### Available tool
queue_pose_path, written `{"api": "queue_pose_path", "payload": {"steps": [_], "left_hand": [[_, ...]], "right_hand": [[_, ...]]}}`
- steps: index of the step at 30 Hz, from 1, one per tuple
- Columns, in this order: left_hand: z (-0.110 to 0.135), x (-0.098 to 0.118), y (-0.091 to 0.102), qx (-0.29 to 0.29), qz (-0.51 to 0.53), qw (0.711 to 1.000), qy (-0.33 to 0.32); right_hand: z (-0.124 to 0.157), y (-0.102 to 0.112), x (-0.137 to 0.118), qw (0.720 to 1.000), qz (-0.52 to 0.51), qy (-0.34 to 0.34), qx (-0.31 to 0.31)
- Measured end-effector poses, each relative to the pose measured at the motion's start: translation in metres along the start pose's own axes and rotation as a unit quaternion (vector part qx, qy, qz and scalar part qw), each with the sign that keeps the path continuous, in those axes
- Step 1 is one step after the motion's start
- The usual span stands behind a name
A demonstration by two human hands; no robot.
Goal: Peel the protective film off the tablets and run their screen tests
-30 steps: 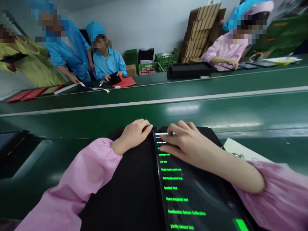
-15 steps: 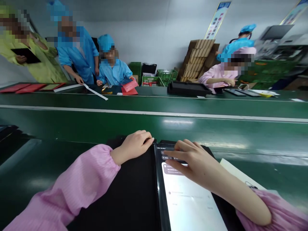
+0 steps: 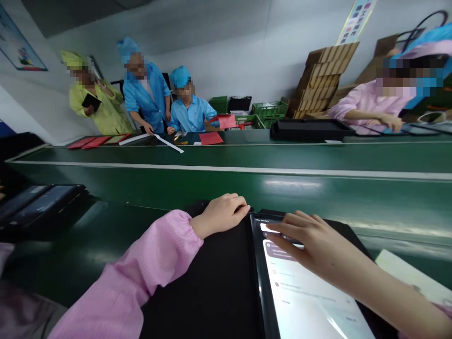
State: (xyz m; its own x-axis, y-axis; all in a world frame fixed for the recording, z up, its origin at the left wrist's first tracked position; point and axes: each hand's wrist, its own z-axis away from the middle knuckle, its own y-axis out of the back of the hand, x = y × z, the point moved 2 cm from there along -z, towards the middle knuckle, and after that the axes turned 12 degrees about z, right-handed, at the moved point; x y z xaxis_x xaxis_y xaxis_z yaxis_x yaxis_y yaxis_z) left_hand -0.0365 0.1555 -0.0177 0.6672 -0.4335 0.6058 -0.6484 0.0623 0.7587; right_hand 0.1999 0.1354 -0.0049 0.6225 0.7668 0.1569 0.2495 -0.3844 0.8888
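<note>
A tablet (image 3: 303, 301) lies in front of me on a black mat (image 3: 212, 292), its screen lit white with a menu. My right hand (image 3: 310, 242) rests over the screen's top end, fingers stretched out and fingertips touching the glass. My left hand (image 3: 222, 214) curls over the tablet's top left corner and the mat's far edge, fingers bent down onto them. Both arms wear pink sleeves.
A green conveyor belt (image 3: 247, 183) runs across beyond the tablet. Dark tablets (image 3: 38, 200) lie at the left. A white sheet (image 3: 413, 280) sits at the right. Across the belt are several people, red covers (image 3: 211, 138), a black tray (image 3: 310, 128), green crates and stacked cardboard (image 3: 325, 70).
The screen went from a black list with green text to a white menu. My view swung left, and both hands stayed at the tablet's top end.
</note>
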Motion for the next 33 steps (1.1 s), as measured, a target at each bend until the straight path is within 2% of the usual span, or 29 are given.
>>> {"api": "queue_pose_path", "payload": {"steps": [2, 7, 10, 13, 17, 28, 31, 33], "left_hand": [[0.0, -0.001, 0.0, -0.001, -0.008, 1.0, 0.002], [-0.001, -0.002, -0.001, -0.004, -0.014, 1.0, 0.001], [-0.001, -0.001, -0.001, -0.005, -0.005, 1.0, -0.003], [-0.001, 0.0, -0.001, -0.002, 0.01, 1.0, -0.003], [-0.001, -0.002, -0.002, 0.0, 0.029, 1.0, 0.0], [-0.005, -0.005, -0.001, 0.006, 0.043, 0.999, -0.005], [-0.003, -0.004, 0.009, 0.042, 0.049, 0.998, -0.016], [0.002, -0.005, 0.022, 0.099, 0.046, 0.994, -0.023]], "right_hand": [[0.004, 0.006, 0.005, 0.999, -0.02, -0.024, 0.029], [0.038, 0.024, 0.031, 0.979, -0.091, -0.166, 0.077], [0.064, 0.022, 0.041, 0.973, -0.091, -0.194, 0.082], [0.084, 0.015, 0.041, 0.96, -0.116, -0.242, 0.075], [0.097, 0.012, 0.032, 0.928, -0.13, -0.318, 0.144], [0.097, 0.013, 0.023, 0.938, -0.128, -0.28, 0.159], [0.097, 0.015, 0.022, 0.939, -0.13, -0.266, 0.174], [0.098, 0.016, 0.022, 0.94, -0.133, -0.253, 0.185]]}}
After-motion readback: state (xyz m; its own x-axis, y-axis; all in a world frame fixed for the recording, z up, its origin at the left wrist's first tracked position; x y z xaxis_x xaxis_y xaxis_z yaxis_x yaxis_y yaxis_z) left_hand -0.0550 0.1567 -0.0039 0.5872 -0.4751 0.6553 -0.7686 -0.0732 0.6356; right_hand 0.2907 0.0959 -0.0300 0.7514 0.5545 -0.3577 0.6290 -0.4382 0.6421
